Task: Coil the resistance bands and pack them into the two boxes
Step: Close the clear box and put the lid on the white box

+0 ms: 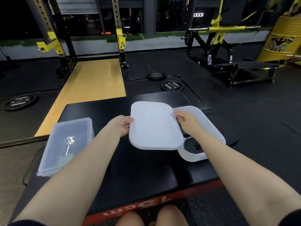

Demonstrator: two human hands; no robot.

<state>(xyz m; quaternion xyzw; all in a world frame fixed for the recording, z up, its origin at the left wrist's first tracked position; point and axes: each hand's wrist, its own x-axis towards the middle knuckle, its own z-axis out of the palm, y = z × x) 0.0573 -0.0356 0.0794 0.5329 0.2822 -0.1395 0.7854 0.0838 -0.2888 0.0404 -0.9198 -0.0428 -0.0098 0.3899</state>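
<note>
Pinching the white lid [155, 126] at its two side edges, our left hand [124, 125] and right hand [185, 120] hold it level just above the white box [210, 126], presumably to lift it off or seat it. Something dark and coiled lies inside that box. Left of the lid sits the closed clear box [68, 144].

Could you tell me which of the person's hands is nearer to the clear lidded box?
Left. The left hand grips the white lid's left edge, just right of the clear box; the right hand holds the lid's far edge.
</note>
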